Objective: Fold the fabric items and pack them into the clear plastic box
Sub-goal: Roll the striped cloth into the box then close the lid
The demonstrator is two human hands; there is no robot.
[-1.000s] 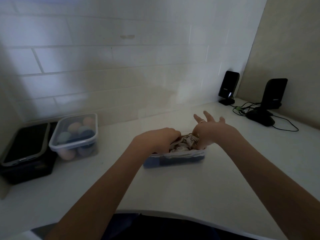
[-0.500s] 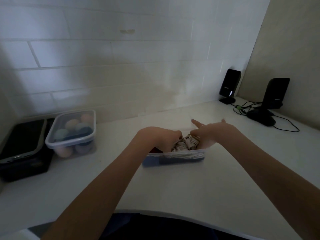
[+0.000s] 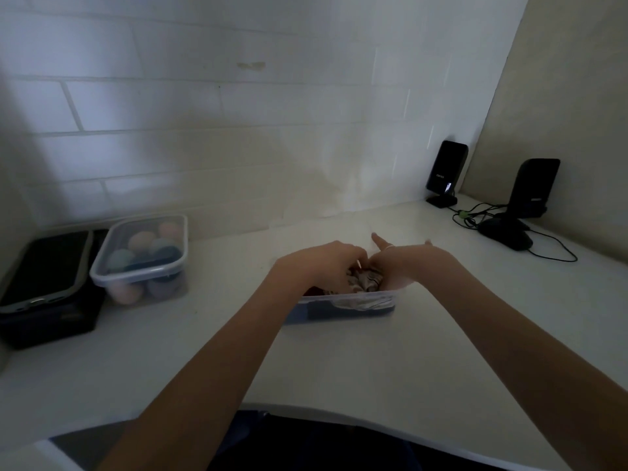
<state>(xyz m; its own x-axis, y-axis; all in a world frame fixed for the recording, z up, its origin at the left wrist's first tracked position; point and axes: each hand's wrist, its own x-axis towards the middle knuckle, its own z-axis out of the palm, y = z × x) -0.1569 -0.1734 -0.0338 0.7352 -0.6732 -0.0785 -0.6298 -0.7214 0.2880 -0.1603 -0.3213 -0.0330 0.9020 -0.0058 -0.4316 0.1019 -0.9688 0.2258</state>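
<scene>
One clear plastic box [image 3: 339,305] seen on white counter [image 3: 373,362]. Striped crumpled cloth [image 3: 363,282] inside is gripped by curled left hand [image 3: 326,263]. Right hand [image 3: 404,263] is held flat against cloth, fingers straight.

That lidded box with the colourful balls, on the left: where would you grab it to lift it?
Probably by the two long side walls of the lidded box, just under the lid's rim, coming from above. Its lid is on, and the black case sits close on its left.

clear plastic box [image 3: 343,305]: glossy plastic | fabric [image 3: 363,280]: soft striped cloth | counter [image 3: 356,365]: smooth matt white | wall tiles [image 3: 204,107]: satin
</scene>
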